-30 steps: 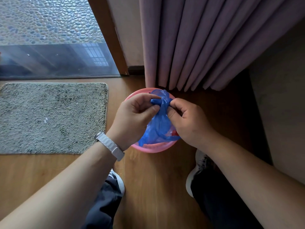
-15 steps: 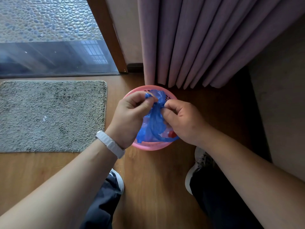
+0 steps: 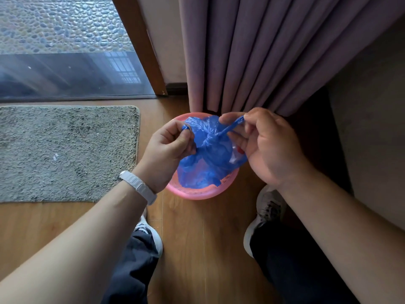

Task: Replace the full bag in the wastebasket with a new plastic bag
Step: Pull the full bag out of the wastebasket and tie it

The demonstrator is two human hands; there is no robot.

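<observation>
Blue bag (image 3: 210, 154), crumpled and knotted at its top, sits in the pink wastebasket (image 3: 197, 194).
The left hand (image 3: 168, 148) and right hand (image 3: 267, 145) each pinch one twisted tail. Close together half a second ago, the hands are now drawn apart. A purple curtain (image 3: 252, 51) hangs just behind the wastebasket, and a grey mat (image 3: 65, 150) lies to the left.

A white ribbed wristband (image 3: 138, 187) is worn on the wrist just behind the left hand (image 3: 168, 148). Both forearms are bare. Dark navy trousers (image 3: 291, 270) are worn, with grey lace-up sneakers (image 3: 266, 210) edged by white soles.
</observation>
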